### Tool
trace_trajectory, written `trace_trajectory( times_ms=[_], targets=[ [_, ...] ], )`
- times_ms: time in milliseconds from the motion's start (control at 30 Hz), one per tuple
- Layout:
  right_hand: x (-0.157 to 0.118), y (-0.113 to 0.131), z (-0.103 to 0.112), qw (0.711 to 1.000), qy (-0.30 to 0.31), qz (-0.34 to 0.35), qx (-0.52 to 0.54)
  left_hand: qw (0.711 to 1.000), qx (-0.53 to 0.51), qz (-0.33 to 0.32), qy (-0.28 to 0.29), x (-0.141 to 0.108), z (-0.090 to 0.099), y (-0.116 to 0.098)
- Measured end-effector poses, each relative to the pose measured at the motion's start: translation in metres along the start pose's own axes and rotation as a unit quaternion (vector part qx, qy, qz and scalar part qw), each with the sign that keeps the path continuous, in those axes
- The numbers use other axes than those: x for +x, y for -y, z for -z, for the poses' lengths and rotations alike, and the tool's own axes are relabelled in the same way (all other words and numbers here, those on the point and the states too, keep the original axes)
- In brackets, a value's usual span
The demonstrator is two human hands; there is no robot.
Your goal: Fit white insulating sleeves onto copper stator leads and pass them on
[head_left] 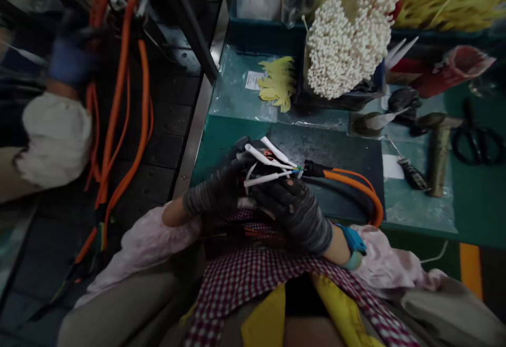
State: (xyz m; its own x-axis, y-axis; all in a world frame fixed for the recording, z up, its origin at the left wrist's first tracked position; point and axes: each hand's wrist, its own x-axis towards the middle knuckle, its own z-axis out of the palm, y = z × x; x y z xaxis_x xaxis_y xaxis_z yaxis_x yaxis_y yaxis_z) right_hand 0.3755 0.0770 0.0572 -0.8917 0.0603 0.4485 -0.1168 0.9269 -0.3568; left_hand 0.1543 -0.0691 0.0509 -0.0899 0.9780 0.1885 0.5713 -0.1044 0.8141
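Dark grey knit-gloved left hand (pixel 217 191) and dark grey knit-gloved right hand (pixel 294 212) close together in front of the torso, curled, not spread, knuckles almost meeting. Left-hand fingers closed around the base of three or so white sleeved leads (pixel 269 165), which fan upward and apart just ahead of the fingers. Right-hand fingers (pixel 272 194) laid over the same leads; whether pinching or only steadying, impossible to tell, fingertips hidden.

Long axis of the bundle runs roughly crosswise, from the left hand toward a black moulded cable junction (pixel 314 168), then on as a thick orange sheathed cable (pixel 366 191) curving down past the right wrist. Right hand nearer the junction, left hand nearer the lead ends. Both forearms angled inward, wrists low; bright blue wristband (pixel 353 247) on the right wrist.

Cable resting partly on a dark green work mat (pixel 336 146). Further off, black-handled scissors (pixel 476 138) and a small black-handled screwdriver (pixel 413 174) on the bench. Across the frame, a blue-gloved hand of another person (pixel 71 57) beside a bundle of orange cables (pixel 126 73).
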Motion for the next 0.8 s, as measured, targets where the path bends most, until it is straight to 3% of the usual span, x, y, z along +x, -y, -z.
trace_trajectory(
  times_ms=[100, 233, 367, 500, 567, 667, 800],
  targets=[
    [-0.007, 0.008, -0.001, 1.000, -0.015, 0.003, -0.018, 0.999, 0.049, -0.014, -0.005, -0.010, -0.005, -0.013],
    [0.001, 0.012, -0.005, 0.997, -0.043, -0.006, -0.068, 0.997, 0.067, 0.014, -0.020, -0.009, -0.010, -0.024],
    [0.001, 0.013, -0.007, 0.996, -0.067, -0.005, -0.064, 0.995, 0.064, -0.027, -0.067, -0.009, -0.017, -0.024],
    [-0.010, 0.003, 0.011, 0.998, -0.034, 0.054, -0.004, 0.992, 0.091, -0.015, -0.084, -0.007, -0.023, -0.024],
    [-0.013, -0.008, 0.026, 0.996, -0.051, 0.067, 0.021, 0.992, 0.086, -0.020, -0.092, -0.003, -0.026, -0.029],
    [-0.010, -0.028, 0.042, 0.994, -0.108, 0.007, 0.029, 0.992, 0.092, -0.036, -0.080, 0.007, -0.028, -0.042],
    [-0.004, -0.047, 0.042, 0.989, -0.012, -0.123, 0.080, 0.988, 0.147, -0.004, -0.045, 0.023, -0.030, -0.065]
  ],
)
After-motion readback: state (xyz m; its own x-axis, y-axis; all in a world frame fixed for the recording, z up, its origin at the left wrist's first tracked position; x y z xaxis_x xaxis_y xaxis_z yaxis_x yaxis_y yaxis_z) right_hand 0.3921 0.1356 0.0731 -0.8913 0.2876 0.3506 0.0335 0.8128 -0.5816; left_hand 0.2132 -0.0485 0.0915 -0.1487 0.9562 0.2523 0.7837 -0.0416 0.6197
